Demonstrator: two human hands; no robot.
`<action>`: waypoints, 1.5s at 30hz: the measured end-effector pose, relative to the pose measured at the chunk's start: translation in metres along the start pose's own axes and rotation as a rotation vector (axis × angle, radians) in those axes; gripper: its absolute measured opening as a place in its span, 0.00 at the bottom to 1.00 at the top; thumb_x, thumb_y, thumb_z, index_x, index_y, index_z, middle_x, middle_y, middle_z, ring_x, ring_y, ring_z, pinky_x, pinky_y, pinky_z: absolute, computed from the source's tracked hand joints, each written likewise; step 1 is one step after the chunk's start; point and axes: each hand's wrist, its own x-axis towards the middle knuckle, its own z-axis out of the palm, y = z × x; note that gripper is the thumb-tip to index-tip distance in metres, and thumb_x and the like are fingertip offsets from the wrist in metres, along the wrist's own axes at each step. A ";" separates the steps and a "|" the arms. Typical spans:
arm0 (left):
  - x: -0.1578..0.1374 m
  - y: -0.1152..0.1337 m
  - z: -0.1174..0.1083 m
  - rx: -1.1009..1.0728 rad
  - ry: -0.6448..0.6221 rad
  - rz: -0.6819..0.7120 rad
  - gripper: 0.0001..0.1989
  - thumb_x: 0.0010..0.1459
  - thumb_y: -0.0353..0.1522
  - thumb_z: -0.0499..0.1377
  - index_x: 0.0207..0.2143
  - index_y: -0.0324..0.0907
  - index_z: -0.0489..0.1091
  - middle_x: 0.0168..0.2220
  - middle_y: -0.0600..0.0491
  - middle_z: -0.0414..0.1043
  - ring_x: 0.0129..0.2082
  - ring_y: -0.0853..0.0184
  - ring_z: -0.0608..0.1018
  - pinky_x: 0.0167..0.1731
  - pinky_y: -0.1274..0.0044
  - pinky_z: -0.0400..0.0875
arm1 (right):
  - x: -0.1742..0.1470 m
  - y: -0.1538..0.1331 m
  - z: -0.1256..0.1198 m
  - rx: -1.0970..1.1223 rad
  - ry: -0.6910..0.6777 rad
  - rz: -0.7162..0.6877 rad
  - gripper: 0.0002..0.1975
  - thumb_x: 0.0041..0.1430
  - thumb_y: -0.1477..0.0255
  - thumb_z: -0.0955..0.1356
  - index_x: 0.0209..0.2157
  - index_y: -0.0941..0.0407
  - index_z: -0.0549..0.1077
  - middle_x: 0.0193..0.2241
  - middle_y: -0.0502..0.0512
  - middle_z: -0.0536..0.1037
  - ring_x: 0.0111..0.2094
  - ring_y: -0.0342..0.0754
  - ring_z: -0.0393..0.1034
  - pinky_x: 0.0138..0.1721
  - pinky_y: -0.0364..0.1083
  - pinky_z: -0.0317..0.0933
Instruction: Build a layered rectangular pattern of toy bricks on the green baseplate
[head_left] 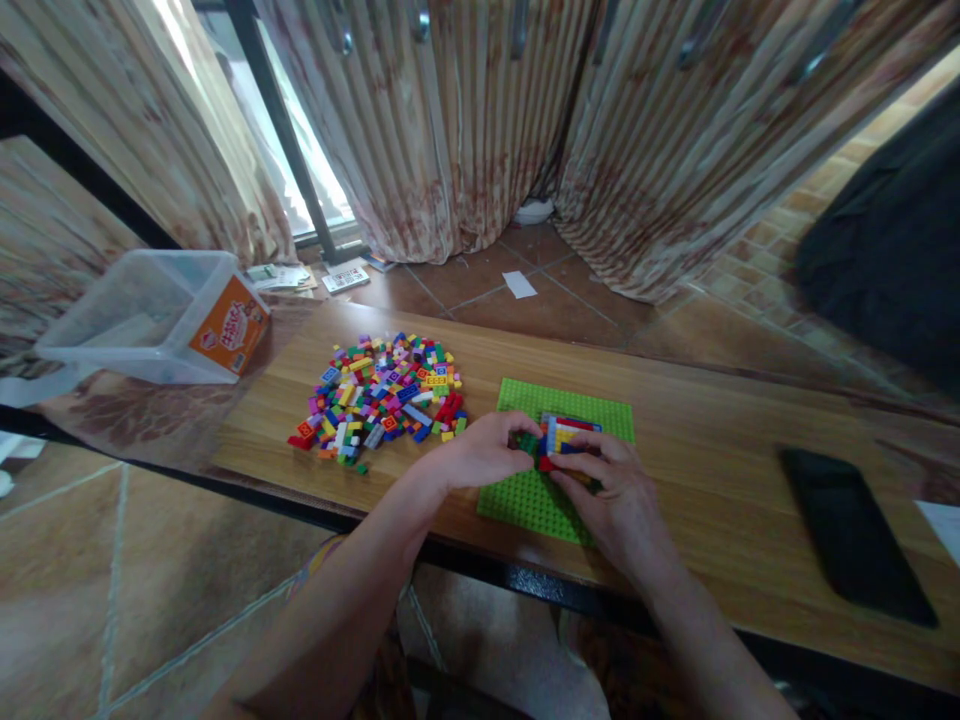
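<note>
A bright green studded baseplate (517,500) lies on the wooden table. On it stands a small build of toy building bricks (564,432) in blue, white, yellow and red. My left hand (491,448) is at the build's left side, thumb and fingers curled in a pinch. Dark green shows between them, but I cannot make out what they hold. From the right, my right hand (619,490) grips the build, fingers over it and thumb at its near side by a red brick (546,464). The fingers hide part of the build.
A wide heap of loose colourful bricks (382,395) covers the table left of the baseplate. Farther left stands a clear plastic box (142,350) with an orange label. A black phone-like slab (855,535) lies at the right. Curtains (465,130) hang beyond the table.
</note>
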 end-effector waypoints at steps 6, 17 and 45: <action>0.003 0.000 0.012 0.081 0.155 -0.002 0.09 0.50 0.33 0.64 0.34 0.39 0.76 0.30 0.55 0.75 0.31 0.68 0.73 0.35 0.77 0.66 | 0.001 0.000 0.002 0.012 0.007 -0.010 0.06 0.58 0.70 0.71 0.36 0.48 0.81 0.43 0.56 0.74 0.44 0.53 0.68 0.45 0.56 0.66; 0.001 0.010 0.028 0.166 0.247 -0.093 0.03 0.50 0.29 0.62 0.27 0.40 0.76 0.26 0.55 0.75 0.30 0.67 0.75 0.35 0.76 0.66 | -0.004 0.003 0.009 0.043 0.055 0.026 0.06 0.57 0.70 0.71 0.34 0.45 0.81 0.43 0.55 0.74 0.45 0.53 0.67 0.46 0.57 0.66; -0.009 0.020 0.021 -0.423 -0.070 0.028 0.33 0.66 0.51 0.45 0.68 0.50 0.46 0.63 0.45 0.62 0.58 0.60 0.69 0.41 0.77 0.72 | 0.013 -0.029 -0.017 0.102 -0.106 -0.108 0.08 0.62 0.68 0.67 0.42 0.51 0.77 0.44 0.56 0.78 0.49 0.52 0.70 0.51 0.57 0.65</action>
